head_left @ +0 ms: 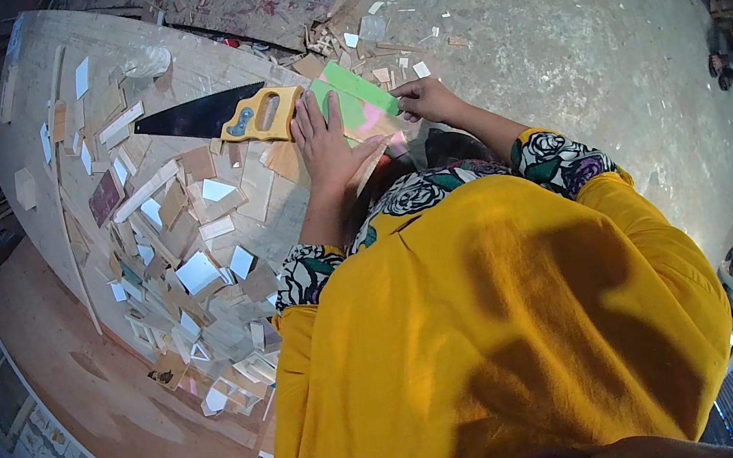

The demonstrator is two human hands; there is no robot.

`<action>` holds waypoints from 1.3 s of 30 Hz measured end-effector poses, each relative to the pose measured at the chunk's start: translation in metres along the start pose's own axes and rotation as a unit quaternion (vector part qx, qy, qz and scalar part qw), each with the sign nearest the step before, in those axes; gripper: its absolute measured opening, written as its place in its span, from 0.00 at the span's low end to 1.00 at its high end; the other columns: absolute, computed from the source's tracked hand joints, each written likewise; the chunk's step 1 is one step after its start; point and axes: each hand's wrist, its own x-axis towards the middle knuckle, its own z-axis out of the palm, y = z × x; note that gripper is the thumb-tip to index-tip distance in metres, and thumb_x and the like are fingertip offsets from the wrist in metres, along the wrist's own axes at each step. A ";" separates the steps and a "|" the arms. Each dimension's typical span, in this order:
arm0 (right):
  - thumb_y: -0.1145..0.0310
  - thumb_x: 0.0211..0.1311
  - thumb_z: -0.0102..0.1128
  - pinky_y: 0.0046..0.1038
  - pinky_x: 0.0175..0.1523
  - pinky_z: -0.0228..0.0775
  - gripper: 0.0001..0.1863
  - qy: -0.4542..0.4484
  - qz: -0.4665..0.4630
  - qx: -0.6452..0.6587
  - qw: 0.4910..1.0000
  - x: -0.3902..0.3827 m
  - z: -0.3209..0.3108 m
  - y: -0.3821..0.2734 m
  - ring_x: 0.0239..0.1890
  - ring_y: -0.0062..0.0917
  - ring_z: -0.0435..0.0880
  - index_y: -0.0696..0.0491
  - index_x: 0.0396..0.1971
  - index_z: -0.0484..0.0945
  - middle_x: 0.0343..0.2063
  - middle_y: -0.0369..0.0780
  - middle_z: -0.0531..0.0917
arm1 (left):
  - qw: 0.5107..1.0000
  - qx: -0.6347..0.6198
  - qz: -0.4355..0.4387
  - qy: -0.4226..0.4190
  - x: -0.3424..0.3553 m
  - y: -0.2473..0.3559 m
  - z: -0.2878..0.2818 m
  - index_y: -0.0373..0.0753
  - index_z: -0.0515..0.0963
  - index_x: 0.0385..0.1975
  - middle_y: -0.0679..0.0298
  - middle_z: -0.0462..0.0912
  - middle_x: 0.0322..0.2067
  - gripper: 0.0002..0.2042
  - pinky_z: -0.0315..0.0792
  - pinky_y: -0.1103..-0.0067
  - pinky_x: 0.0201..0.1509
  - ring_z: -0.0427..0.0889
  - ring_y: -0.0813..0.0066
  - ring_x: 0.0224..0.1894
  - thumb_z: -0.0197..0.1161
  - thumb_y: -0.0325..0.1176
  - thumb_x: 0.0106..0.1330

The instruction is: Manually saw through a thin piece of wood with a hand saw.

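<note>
My left hand [327, 147] lies flat with its fingers apart on a green and pink board [352, 114]. Along the far side of that board runs a green strip [361, 88]. At the strip's right end, my right hand [427, 101] is closed in a pinch; what its fingertips hold, if anything, is too small to tell. A handsaw [264, 115] with a yellow handle and dark blade lies just left of the board, its handle beside my left fingers and its blade pointing left.
Many wood and white-faced offcuts [201, 272] are scattered over the plywood sheet [196, 59] on my left. A long thin wooden stick [67, 200] lies near its left edge. Small scraps [376, 8] dot the concrete floor [535, 20]. Another person's feet [721, 72] show far right.
</note>
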 end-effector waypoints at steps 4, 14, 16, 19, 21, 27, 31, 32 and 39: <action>0.73 0.58 0.55 0.20 0.29 0.75 0.14 -0.006 -0.007 0.011 1.000 0.001 0.000 0.001 0.21 0.15 0.78 0.57 0.44 0.79 0.24 0.36 0.81 | 1.000 0.009 -0.007 -0.003 0.000 0.000 0.000 0.42 0.54 0.65 0.45 0.46 0.66 0.52 0.37 0.54 0.67 0.40 0.47 0.69 0.65 0.65 0.40; 0.75 0.50 0.61 0.19 0.29 0.73 0.21 -0.055 -0.016 0.028 0.998 -0.002 -0.005 0.005 0.23 0.15 0.78 0.56 0.47 0.77 0.25 0.35 0.81 | 1.000 0.015 -0.018 -0.017 0.001 0.003 -0.002 0.42 0.55 0.65 0.45 0.46 0.66 0.52 0.37 0.54 0.67 0.40 0.47 0.69 0.66 0.64 0.40; 0.76 0.48 0.63 0.17 0.31 0.70 0.26 -0.073 -0.042 0.001 0.996 -0.004 -0.003 0.003 0.26 0.14 0.76 0.55 0.51 0.74 0.29 0.33 0.80 | 1.000 0.012 -0.018 -0.022 0.000 0.002 -0.002 0.41 0.52 0.65 0.45 0.43 0.66 0.52 0.36 0.55 0.67 0.40 0.48 0.69 0.66 0.61 0.42; 0.76 0.42 0.67 0.19 0.31 0.71 0.29 -0.041 -0.043 -0.030 0.998 -0.009 -0.002 -0.001 0.24 0.14 0.76 0.53 0.50 0.76 0.26 0.35 0.81 | 1.000 0.010 -0.018 -0.020 0.001 0.002 -0.002 0.41 0.52 0.66 0.45 0.43 0.67 0.52 0.36 0.56 0.68 0.40 0.49 0.69 0.67 0.61 0.41; 0.76 0.42 0.67 0.20 0.31 0.71 0.29 -0.036 -0.058 -0.043 0.997 -0.005 -0.003 0.005 0.24 0.15 0.76 0.52 0.51 0.75 0.26 0.35 0.81 | 1.000 0.011 -0.016 -0.021 0.002 0.003 -0.003 0.41 0.52 0.66 0.45 0.43 0.67 0.52 0.37 0.56 0.68 0.40 0.49 0.69 0.66 0.61 0.42; 0.70 0.41 0.67 0.26 0.37 0.73 0.28 -0.020 -0.099 -0.114 0.988 -0.006 -0.003 -0.003 0.29 0.24 0.80 0.53 0.49 0.76 0.30 0.40 0.82 | 1.000 0.014 -0.010 -0.002 -0.003 -0.002 0.001 0.41 0.52 0.66 0.45 0.45 0.66 0.50 0.37 0.55 0.67 0.42 0.48 0.69 0.63 0.63 0.44; 0.63 0.41 0.67 0.30 0.42 0.73 0.26 0.128 -0.218 -0.213 0.944 0.009 0.000 -0.027 0.34 0.34 0.82 0.53 0.46 0.77 0.35 0.45 0.82 | 1.000 0.011 -0.005 0.002 -0.003 -0.001 0.000 0.38 0.52 0.65 0.45 0.46 0.66 0.50 0.37 0.56 0.68 0.42 0.49 0.69 0.61 0.63 0.46; 0.62 0.41 0.66 0.31 0.42 0.73 0.25 0.135 -0.234 -0.210 0.940 0.014 0.001 -0.038 0.34 0.34 0.82 0.52 0.44 0.78 0.33 0.44 0.82 | 1.000 0.011 -0.008 0.005 -0.002 0.001 0.000 0.38 0.52 0.65 0.45 0.46 0.66 0.50 0.37 0.56 0.68 0.42 0.49 0.69 0.61 0.63 0.46; 0.59 0.39 0.66 0.29 0.37 0.73 0.23 -0.080 -0.060 -0.257 0.961 0.042 -0.006 -0.039 0.27 0.28 0.81 0.51 0.39 0.81 0.25 0.43 0.82 | 1.000 -0.011 -0.027 0.002 -0.004 0.006 -0.008 0.35 0.51 0.65 0.47 0.46 0.66 0.50 0.35 0.58 0.69 0.41 0.50 0.70 0.61 0.62 0.47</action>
